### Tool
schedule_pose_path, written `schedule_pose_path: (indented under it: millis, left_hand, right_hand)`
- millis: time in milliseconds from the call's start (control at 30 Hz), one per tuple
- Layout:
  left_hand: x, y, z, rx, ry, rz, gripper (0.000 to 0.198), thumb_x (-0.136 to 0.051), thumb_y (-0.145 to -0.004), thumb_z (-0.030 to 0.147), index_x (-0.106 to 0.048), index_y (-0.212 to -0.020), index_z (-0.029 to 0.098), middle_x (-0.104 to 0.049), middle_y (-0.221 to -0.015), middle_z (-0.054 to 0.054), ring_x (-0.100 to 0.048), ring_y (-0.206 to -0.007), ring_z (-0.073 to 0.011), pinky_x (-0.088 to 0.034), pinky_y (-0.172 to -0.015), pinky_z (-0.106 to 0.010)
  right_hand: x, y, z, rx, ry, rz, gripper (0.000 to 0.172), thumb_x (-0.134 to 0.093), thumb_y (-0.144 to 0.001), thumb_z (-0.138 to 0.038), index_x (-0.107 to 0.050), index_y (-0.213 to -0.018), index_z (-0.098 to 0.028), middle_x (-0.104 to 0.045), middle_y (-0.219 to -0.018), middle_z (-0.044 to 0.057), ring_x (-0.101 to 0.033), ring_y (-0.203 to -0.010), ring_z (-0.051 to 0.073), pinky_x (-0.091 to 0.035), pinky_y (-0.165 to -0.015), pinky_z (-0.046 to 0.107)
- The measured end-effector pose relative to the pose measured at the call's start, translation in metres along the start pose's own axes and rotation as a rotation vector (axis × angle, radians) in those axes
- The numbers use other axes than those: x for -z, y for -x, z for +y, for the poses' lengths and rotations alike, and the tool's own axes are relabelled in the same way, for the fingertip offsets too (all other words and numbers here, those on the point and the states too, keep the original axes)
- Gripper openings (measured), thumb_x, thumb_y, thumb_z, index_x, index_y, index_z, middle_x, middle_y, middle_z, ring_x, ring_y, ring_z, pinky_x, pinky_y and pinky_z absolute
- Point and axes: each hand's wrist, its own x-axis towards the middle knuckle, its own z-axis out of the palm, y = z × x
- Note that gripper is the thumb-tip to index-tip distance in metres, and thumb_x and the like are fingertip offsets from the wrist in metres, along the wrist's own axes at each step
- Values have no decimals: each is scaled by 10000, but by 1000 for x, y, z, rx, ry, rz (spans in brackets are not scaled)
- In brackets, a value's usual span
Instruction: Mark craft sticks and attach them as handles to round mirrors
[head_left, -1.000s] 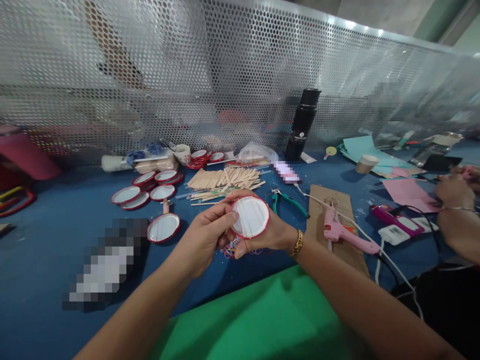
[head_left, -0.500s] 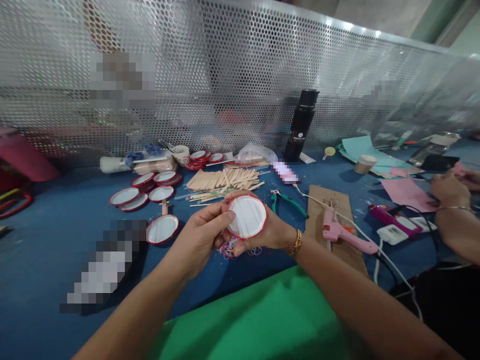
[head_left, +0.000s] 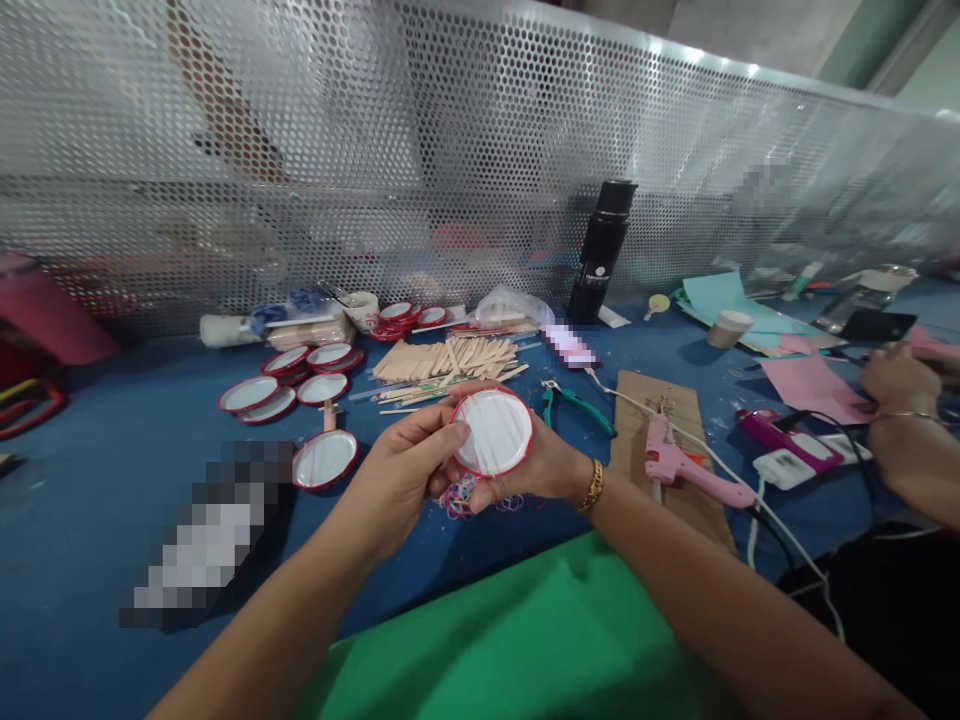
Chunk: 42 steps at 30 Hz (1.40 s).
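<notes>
Both hands hold a round white disc with a red rim point(head_left: 495, 432), its pale face tilted up toward me and faint stripes crossing it. My left hand point(head_left: 420, 462) grips the left edge, thumb on the face and fingers behind. From the right, my right hand point(head_left: 549, 462) supports the disc underneath; most of its fingers are hidden. Beneath the hands lies a small tangle of coloured bands or threads point(head_left: 459, 498). A similar disc point(head_left: 325, 459) with a wooden stick at its top lies left of my left hand.
More red-rimmed discs point(head_left: 250, 394) lie at the left, near wooden sticks point(head_left: 465, 355). Green-handled pliers point(head_left: 577, 405), a pink glue gun point(head_left: 694, 465) on cardboard point(head_left: 634, 400) and a black bottle point(head_left: 600, 250) stand or lie rightward. A co-worker's hand point(head_left: 900, 380) is far right. Perforated metal point(head_left: 337, 130) closes the back.
My hands and the disc stay almost in place. At the far right, the co-worker's hands shift slightly.
</notes>
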Motion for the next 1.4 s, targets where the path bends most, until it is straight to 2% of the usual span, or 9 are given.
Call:
schedule_pose_path:
  millis: [333, 467, 533, 667, 767, 867, 1133, 1267, 1400]
  left_hand:
    - [9, -6, -1, -60, -113, 17, 297, -827, -657, 392, -614, -661, 184, -512, -498, 58, -372, -428, -50, -229, -409, -180]
    - [16, -12, -2, -143, -284, -7, 276, -758, -739, 416, -609, -678, 192, -534, -518, 48, -400, -448, -69, -253, -429, -198]
    - [20, -14, -2, -203, -400, -18, 275, -717, -775, 418, -593, -668, 197, -528, -523, 48, -410, -462, -80, -270, -442, -208]
    - [24, -18, 0, -280, -609, -8, 285, -637, -815, 414, -545, -640, 209, -488, -525, 53, -405, -479, -99, -299, -471, -232]
    - [28, -22, -1, -337, -742, 36, 302, -597, -840, 407, -527, -623, 210, -477, -537, 47, -410, -503, -111, -298, -494, -241]
    - [33, -25, -5, -359, -803, 69, 313, -575, -867, 408, -538, -631, 206, -505, -559, 34, -435, -533, -125, -312, -517, -244]
    - [29, -24, -5, -427, -631, 145, 185, -712, -839, 364, -751, -945, 217, -703, -827, -32, -583, -753, -180, -429, -653, -237]
    - [24, -24, -1, -361, -519, 210, 214, -795, -760, 360, -765, -906, 208, -649, -687, -2, -530, -616, -151, -380, -539, -226]
    - [29, -30, -7, -244, -424, 184, 324, -837, -701, 441, -743, -835, 161, -584, -579, 25, -433, -495, -100, -310, -450, -207]
  right_hand:
    - [6, -2, 10, -5, 43, 124, 755, -988, -497, -388, -643, -1157, -266, -666, -1250, 66, -611, -1170, 260, -490, -1072, 434]
    - [5, -6, 16, -173, -185, 163, 483, -936, -580, -420, -691, -954, -238, -735, -1005, 31, -671, -959, 226, -558, -897, 390]
    - [5, -9, 18, -253, -268, 272, 438, -928, -578, -436, -680, -866, -218, -720, -855, 12, -663, -810, 190, -565, -759, 334]
    - [9, -12, 16, -340, -253, 479, 435, -858, -654, -552, -666, -802, -191, -597, -631, -39, -505, -519, 94, -448, -491, 224]
    - [10, -9, 9, -297, -125, 444, 445, -689, -817, -628, -684, -839, -183, -545, -580, -46, -487, -468, 88, -403, -437, 212]
    - [8, -7, 7, -219, 88, 378, 359, -658, -879, -533, -704, -944, -183, -575, -593, -48, -535, -466, 85, -420, -456, 203]
    - [8, -8, 10, -314, 180, 412, 235, -626, -901, -410, -673, -871, -181, -603, -587, -41, -586, -441, 90, -459, -455, 197]
    - [5, -8, 6, -311, 161, 402, 205, -658, -888, -388, -669, -865, -184, -594, -567, -51, -576, -436, 86, -443, -456, 194]
    - [5, -10, 4, -364, -78, 403, 280, -670, -870, -450, -647, -807, -178, -586, -561, -49, -551, -444, 78, -430, -456, 193]
